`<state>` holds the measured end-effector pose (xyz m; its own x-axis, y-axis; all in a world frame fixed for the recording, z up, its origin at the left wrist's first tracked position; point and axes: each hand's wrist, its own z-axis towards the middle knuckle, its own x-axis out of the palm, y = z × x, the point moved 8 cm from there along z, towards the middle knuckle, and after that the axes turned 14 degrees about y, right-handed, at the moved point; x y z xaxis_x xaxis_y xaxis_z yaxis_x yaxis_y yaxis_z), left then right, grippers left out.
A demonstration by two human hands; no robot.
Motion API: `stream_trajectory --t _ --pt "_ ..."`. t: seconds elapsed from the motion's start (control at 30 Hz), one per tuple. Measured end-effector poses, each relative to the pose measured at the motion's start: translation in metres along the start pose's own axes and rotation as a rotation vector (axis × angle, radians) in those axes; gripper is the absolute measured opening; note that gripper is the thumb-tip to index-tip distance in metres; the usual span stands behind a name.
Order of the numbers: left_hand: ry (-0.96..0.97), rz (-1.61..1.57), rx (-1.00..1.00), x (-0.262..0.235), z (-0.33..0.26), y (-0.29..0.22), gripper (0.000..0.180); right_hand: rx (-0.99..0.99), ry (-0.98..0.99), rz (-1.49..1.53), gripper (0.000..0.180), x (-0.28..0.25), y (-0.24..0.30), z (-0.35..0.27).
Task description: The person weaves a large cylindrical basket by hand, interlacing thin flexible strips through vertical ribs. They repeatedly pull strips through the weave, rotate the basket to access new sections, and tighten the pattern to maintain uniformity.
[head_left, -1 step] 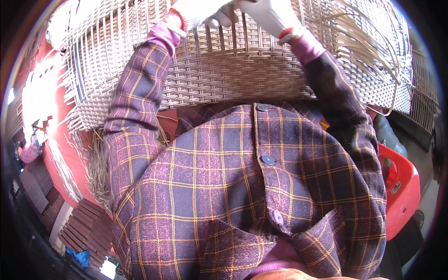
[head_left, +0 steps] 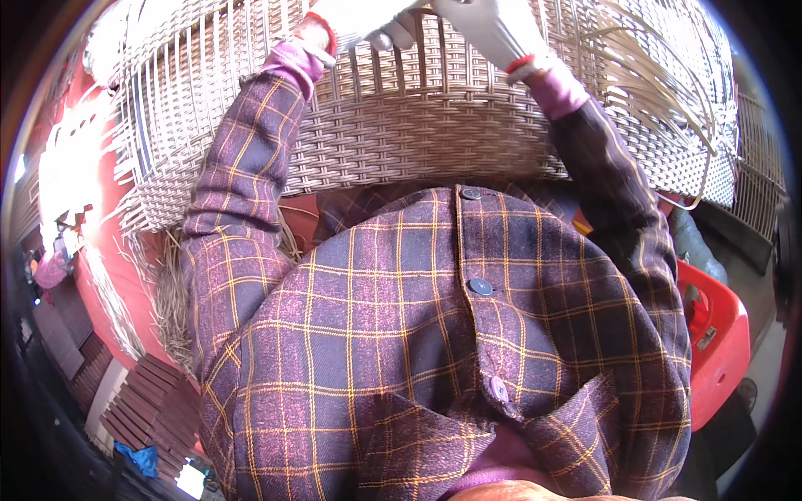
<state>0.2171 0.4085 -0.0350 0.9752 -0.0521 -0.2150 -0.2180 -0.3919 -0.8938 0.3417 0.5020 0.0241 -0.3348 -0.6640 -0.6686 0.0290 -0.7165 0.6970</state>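
A large woven wicker piece (head_left: 418, 138) of grey-brown flat strands lies across the top of the view in front of my body. At its upper part, my left hand (head_left: 368, 18) in a white glove with a red cuff has its fingers curled in against upright strands. My right hand (head_left: 497, 33), gloved the same way, reaches in from the right, its fingertips drawn together close to the left hand. Glare and the upper picture edge hide what the fingertips hold. Between and below the hands, bare upright strands (head_left: 409, 71) cross an open, unwoven band.
Loose pale strands (head_left: 652, 67) spread over the wicker's right side. A red plastic chair (head_left: 714, 334) stands at my right. A bundle of fibre strands (head_left: 171, 292) hangs at the left beside a red surface (head_left: 104, 292). Brown slats (head_left: 146, 397) and a blue scrap (head_left: 138, 459) lie lower left.
My right hand and wrist have shifted slightly right and its glove slants more steeply. My left hand has stayed nearly in place.
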Motion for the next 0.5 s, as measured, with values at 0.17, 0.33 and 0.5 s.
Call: stream_trajectory --t 0.17,0.33,0.5 --pt "-0.078 -0.054 0.204 -0.031 -0.043 -0.033 0.025 -0.059 0.057 0.214 0.019 0.006 0.017 0.004" --pt "-0.261 -0.099 -0.193 -0.033 -0.051 0.011 0.038 0.069 -0.032 0.254 0.018 0.016 0.007 0.008" --pt "-0.211 -0.084 0.221 -0.015 -0.045 0.006 0.04 0.12 -0.132 0.055 0.014 0.018 0.006 0.007"
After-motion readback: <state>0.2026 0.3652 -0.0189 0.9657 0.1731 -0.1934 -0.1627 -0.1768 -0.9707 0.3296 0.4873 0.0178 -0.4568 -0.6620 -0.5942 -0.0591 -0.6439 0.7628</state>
